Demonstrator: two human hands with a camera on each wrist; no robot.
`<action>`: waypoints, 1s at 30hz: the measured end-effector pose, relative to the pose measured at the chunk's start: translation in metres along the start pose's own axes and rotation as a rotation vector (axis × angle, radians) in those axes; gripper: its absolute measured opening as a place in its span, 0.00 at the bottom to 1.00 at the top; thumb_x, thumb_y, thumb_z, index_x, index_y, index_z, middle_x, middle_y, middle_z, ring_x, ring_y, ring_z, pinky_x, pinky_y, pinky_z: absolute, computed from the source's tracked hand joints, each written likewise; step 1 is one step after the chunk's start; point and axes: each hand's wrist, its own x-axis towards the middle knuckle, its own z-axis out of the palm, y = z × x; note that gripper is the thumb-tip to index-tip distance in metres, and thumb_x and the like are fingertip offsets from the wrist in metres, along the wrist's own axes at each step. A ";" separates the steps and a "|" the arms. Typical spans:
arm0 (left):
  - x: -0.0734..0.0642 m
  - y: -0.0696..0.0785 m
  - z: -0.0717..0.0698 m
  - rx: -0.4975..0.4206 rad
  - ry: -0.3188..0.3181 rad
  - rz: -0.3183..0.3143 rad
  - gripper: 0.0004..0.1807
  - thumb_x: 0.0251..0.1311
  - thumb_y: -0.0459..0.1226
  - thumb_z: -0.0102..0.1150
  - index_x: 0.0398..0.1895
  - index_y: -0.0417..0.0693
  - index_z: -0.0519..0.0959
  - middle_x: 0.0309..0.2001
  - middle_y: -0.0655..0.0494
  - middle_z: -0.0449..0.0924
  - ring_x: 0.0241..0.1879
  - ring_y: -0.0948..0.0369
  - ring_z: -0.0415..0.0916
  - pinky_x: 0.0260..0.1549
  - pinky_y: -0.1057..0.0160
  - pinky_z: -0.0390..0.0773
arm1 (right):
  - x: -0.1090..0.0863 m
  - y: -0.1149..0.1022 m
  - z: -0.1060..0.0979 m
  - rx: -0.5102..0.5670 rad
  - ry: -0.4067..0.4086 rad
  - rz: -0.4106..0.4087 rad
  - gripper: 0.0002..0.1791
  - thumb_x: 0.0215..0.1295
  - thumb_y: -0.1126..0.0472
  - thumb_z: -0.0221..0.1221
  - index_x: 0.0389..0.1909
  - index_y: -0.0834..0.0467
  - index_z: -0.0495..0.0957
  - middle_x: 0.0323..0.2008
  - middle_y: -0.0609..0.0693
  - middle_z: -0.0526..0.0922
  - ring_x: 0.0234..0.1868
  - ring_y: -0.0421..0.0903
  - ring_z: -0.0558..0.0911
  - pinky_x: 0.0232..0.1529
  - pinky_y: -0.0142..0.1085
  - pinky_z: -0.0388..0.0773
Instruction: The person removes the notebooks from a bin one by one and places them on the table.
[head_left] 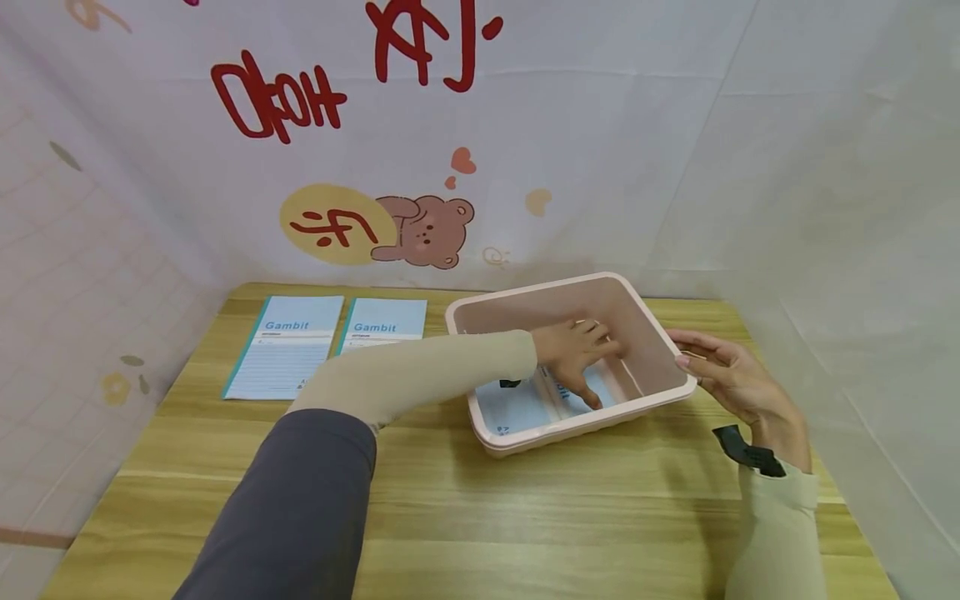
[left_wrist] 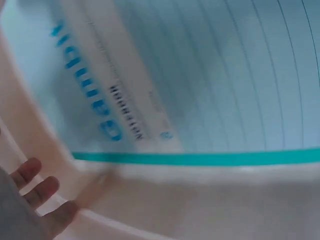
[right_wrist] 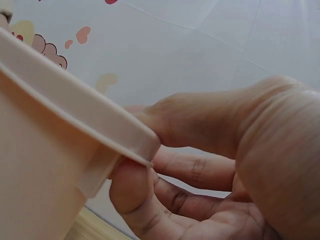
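Observation:
A pale pink plastic basket (head_left: 585,427) stands slightly askew on the table. Inside it lies a light blue Gambit notebook (head_left: 513,408), its teal spine plain in the left wrist view, where the notebook (left_wrist: 215,80) fills much of the picture. Over that notebook my left hand (head_left: 577,354) reaches into the basket with spread fingers, holding nothing. At the basket's right end my right hand (head_left: 738,379) pinches the rim. The right wrist view shows the thumb above the rim (right_wrist: 95,105) and a finger curled beneath it.
Two more Gambit notebooks lie at the back left of the wooden table (head_left: 450,517): a larger notebook (head_left: 288,346) and a smaller notebook (head_left: 386,321), partly covered by the left sleeve. A white printed cloth (head_left: 600,125) hangs behind the table and along its sides.

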 end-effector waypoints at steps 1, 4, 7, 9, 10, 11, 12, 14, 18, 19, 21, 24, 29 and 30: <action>0.002 0.001 0.004 0.026 -0.005 0.006 0.58 0.55 0.79 0.49 0.83 0.66 0.44 0.78 0.54 0.50 0.79 0.56 0.45 0.75 0.50 0.57 | 0.000 0.000 0.000 -0.001 0.000 0.001 0.25 0.76 0.78 0.45 0.72 0.70 0.64 0.62 0.48 0.80 0.58 0.40 0.82 0.53 0.31 0.82; 0.005 0.005 0.009 0.123 -0.034 0.016 0.57 0.55 0.79 0.47 0.83 0.68 0.43 0.80 0.54 0.48 0.81 0.54 0.42 0.76 0.47 0.55 | -0.001 0.001 -0.001 0.003 -0.002 0.003 0.25 0.76 0.78 0.45 0.72 0.69 0.64 0.63 0.48 0.80 0.58 0.40 0.82 0.53 0.31 0.82; 0.005 0.010 0.011 0.186 -0.063 0.030 0.56 0.56 0.78 0.46 0.83 0.69 0.42 0.82 0.54 0.45 0.82 0.55 0.40 0.77 0.46 0.53 | -0.001 0.001 -0.001 0.009 -0.005 -0.002 0.25 0.76 0.78 0.45 0.72 0.69 0.65 0.62 0.48 0.80 0.58 0.40 0.83 0.53 0.31 0.82; 0.004 0.012 0.012 0.199 -0.069 0.044 0.55 0.58 0.77 0.46 0.83 0.68 0.44 0.82 0.53 0.45 0.81 0.57 0.43 0.76 0.49 0.56 | -0.001 0.001 -0.001 0.015 -0.011 -0.002 0.25 0.76 0.78 0.44 0.72 0.69 0.65 0.62 0.49 0.80 0.58 0.40 0.83 0.53 0.31 0.82; 0.004 0.013 0.013 0.200 -0.067 0.051 0.54 0.58 0.76 0.47 0.83 0.68 0.45 0.81 0.53 0.46 0.81 0.57 0.45 0.75 0.50 0.59 | -0.001 0.002 -0.001 0.015 -0.011 -0.005 0.25 0.76 0.78 0.44 0.72 0.69 0.65 0.62 0.49 0.80 0.58 0.40 0.83 0.53 0.31 0.82; 0.004 0.014 0.014 0.205 -0.068 0.057 0.53 0.58 0.76 0.47 0.82 0.67 0.46 0.80 0.53 0.47 0.80 0.58 0.47 0.74 0.52 0.61 | 0.000 0.002 -0.001 0.015 -0.013 -0.005 0.25 0.76 0.78 0.44 0.72 0.69 0.65 0.62 0.49 0.80 0.58 0.40 0.83 0.53 0.31 0.82; 0.003 0.014 0.014 0.207 -0.068 0.059 0.52 0.58 0.75 0.47 0.82 0.67 0.48 0.80 0.53 0.48 0.79 0.58 0.49 0.72 0.53 0.63 | 0.000 0.002 -0.001 0.014 -0.013 -0.006 0.25 0.76 0.78 0.44 0.72 0.69 0.65 0.62 0.49 0.80 0.58 0.40 0.83 0.53 0.31 0.82; 0.004 0.015 0.015 0.212 -0.063 0.066 0.50 0.59 0.75 0.48 0.80 0.67 0.51 0.78 0.53 0.50 0.77 0.59 0.51 0.69 0.55 0.66 | 0.001 0.002 -0.001 0.008 -0.015 -0.004 0.25 0.76 0.78 0.44 0.72 0.69 0.65 0.62 0.48 0.80 0.58 0.40 0.82 0.53 0.31 0.82; 0.006 0.014 0.016 0.216 -0.055 0.052 0.48 0.58 0.75 0.49 0.78 0.67 0.53 0.77 0.53 0.51 0.76 0.59 0.51 0.68 0.55 0.66 | 0.001 0.003 -0.002 -0.013 -0.014 -0.001 0.25 0.76 0.77 0.44 0.72 0.69 0.65 0.62 0.48 0.80 0.58 0.39 0.82 0.54 0.30 0.82; 0.006 0.014 0.017 0.217 -0.055 0.049 0.49 0.58 0.76 0.48 0.78 0.67 0.53 0.77 0.52 0.50 0.77 0.58 0.50 0.69 0.54 0.66 | 0.001 0.002 -0.002 -0.017 -0.015 0.001 0.25 0.76 0.77 0.44 0.72 0.69 0.64 0.62 0.48 0.80 0.58 0.39 0.82 0.54 0.30 0.82; 0.006 0.014 0.017 0.216 -0.057 0.039 0.51 0.57 0.77 0.47 0.79 0.67 0.52 0.79 0.51 0.49 0.79 0.57 0.48 0.71 0.53 0.64 | 0.002 0.002 -0.001 -0.022 -0.016 0.003 0.25 0.76 0.77 0.44 0.72 0.69 0.64 0.62 0.48 0.79 0.58 0.40 0.82 0.54 0.30 0.82; 0.007 0.014 0.018 0.215 -0.067 0.029 0.53 0.57 0.78 0.45 0.81 0.67 0.48 0.81 0.50 0.46 0.81 0.55 0.43 0.74 0.50 0.61 | 0.002 0.002 -0.001 -0.018 -0.023 0.005 0.25 0.76 0.77 0.44 0.73 0.69 0.64 0.63 0.49 0.79 0.59 0.40 0.82 0.54 0.31 0.82; 0.006 0.015 0.018 0.231 -0.060 0.028 0.55 0.56 0.79 0.43 0.82 0.66 0.46 0.82 0.50 0.47 0.82 0.55 0.43 0.76 0.48 0.58 | 0.002 0.003 0.000 -0.007 -0.026 0.001 0.25 0.76 0.77 0.44 0.73 0.70 0.63 0.63 0.50 0.79 0.59 0.40 0.82 0.53 0.31 0.82; 0.006 0.014 0.018 0.234 -0.054 0.029 0.55 0.57 0.79 0.43 0.82 0.65 0.47 0.81 0.50 0.48 0.81 0.55 0.44 0.75 0.48 0.58 | 0.002 0.004 0.000 -0.007 -0.026 0.002 0.25 0.76 0.77 0.44 0.73 0.69 0.63 0.63 0.49 0.79 0.58 0.40 0.82 0.53 0.31 0.82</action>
